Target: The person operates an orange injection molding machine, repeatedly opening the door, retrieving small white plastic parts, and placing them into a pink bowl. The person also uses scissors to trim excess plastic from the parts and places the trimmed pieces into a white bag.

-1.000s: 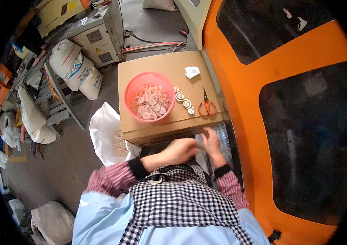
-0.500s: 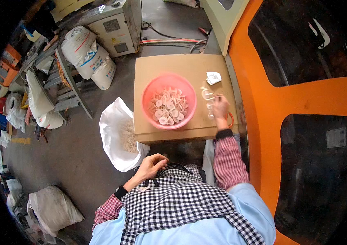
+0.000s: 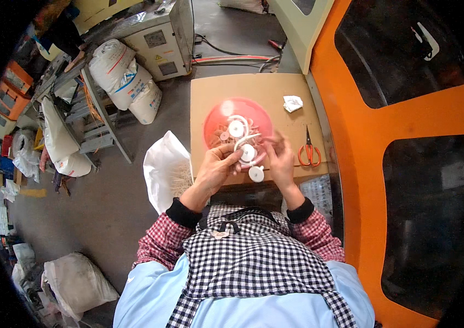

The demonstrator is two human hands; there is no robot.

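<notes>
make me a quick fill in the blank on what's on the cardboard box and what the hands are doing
1. The left hand and right hand hold a string of white discs over a pink ____.
2. The scissors on the cardboard box have ____ handles.
3. The crumpled white scrap lies toward the box's far ____ corner.
4. On the floor to the left of the box stands an open white ____.

Missing words: basin; orange; right; bag

Grey concrete floor point(image 3: 106, 218), stacked white sacks point(image 3: 128, 82), orange machine housing point(image 3: 352, 136).
</notes>
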